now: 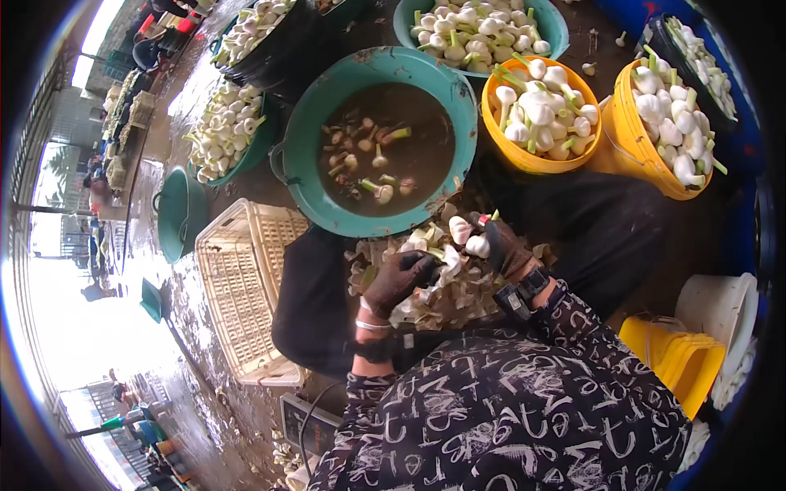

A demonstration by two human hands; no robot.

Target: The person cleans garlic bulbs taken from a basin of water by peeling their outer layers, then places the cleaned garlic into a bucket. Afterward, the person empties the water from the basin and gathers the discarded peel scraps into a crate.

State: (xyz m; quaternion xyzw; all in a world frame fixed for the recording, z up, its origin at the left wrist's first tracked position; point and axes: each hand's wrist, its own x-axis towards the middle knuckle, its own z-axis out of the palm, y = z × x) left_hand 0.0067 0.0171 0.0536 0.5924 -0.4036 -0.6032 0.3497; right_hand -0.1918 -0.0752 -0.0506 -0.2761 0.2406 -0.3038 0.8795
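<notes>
My left hand [397, 282], in a dark glove, is closed on a garlic bulb with a pale green stem [449, 259]. My right hand [509, 250], gloved too, is closed around garlic bulbs: a pinkish bulb [460, 230] and a whiter bulb [477, 245] show at its fingers. A red spot shows near the right fingertips; I cannot make out what it is. Both hands are close together over my lap, above a heap of papery garlic skins [446, 303]. Just beyond them stands a green tub [299, 123] of brown water with several bulbs floating.
Yellow buckets of white garlic, one upright [491, 135] and one tilted [626, 155], stand at the right. A cream plastic crate [246, 303] lies at my left. More garlic-filled tubs [401, 33] stand behind. A yellow container [679, 360] and white bucket [720, 303] are at lower right.
</notes>
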